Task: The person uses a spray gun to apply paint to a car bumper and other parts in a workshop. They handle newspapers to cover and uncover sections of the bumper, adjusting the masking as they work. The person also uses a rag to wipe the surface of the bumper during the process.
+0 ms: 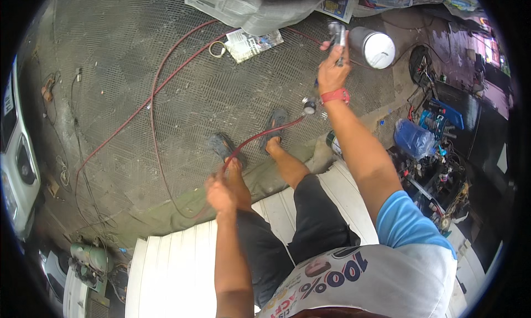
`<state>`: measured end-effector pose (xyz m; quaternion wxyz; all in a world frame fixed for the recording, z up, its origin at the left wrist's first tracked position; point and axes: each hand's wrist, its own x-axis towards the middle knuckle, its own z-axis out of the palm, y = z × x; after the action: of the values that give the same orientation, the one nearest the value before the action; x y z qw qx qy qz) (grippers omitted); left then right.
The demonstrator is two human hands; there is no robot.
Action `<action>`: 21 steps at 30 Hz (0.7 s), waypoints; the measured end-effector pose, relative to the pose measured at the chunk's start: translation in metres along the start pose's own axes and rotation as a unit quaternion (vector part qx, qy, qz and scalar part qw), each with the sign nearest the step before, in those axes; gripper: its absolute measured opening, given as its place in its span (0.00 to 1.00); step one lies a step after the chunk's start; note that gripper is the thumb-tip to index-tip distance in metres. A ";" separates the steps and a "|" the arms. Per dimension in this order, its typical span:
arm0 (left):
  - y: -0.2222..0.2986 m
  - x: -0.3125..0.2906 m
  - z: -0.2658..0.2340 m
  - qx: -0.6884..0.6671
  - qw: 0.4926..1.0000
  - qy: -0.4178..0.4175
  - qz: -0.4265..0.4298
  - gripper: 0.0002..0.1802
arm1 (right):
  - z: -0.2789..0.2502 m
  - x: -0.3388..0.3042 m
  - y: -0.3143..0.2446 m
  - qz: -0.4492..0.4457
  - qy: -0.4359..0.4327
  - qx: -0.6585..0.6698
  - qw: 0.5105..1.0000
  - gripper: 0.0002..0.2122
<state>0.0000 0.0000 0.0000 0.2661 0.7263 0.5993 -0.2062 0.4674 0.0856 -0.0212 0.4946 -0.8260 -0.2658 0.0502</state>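
At the upper right, my right hand (333, 69) is closed around the grip of a metal spray gun (336, 34). A cylinder with a white round end (379, 50), which looks like the gun's paint cup, sits just right of the hand. Below the wrist hangs a small round gauge-like fitting (309, 106) with a red air hose (265, 132) running from it. That hose reaches down to my left hand (220, 194), whose fingers are wrapped round it in front of my legs. The left hand is slightly smeared by motion.
Newspaper sheets (243, 8) cover something at the top. More red hose (119, 131) loops across the textured floor, near a paper sheet (254, 43) and a tape ring (217, 49). A white car (22, 168) stands left. Tools and a blue plastic container (414, 138) crowd the right.
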 end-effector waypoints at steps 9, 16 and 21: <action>-0.179 -0.015 -0.083 -0.050 0.991 0.089 -0.081 0.23 | 0.156 -0.070 -0.095 0.049 0.080 0.110 0.989 0.28; -0.200 0.073 -0.090 -0.122 0.991 0.044 -0.027 0.24 | 0.321 -0.062 -0.134 -0.151 0.030 0.003 0.988 0.30; -0.206 0.137 -0.098 -0.139 0.990 0.029 0.018 0.25 | 0.386 -0.051 -0.161 -0.271 0.089 -0.069 0.956 0.29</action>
<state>-0.1769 0.1954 -0.0381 0.3508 0.6983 0.6166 -0.0954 0.2278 0.4250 -0.0899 0.4531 -0.7561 -0.4374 -0.1780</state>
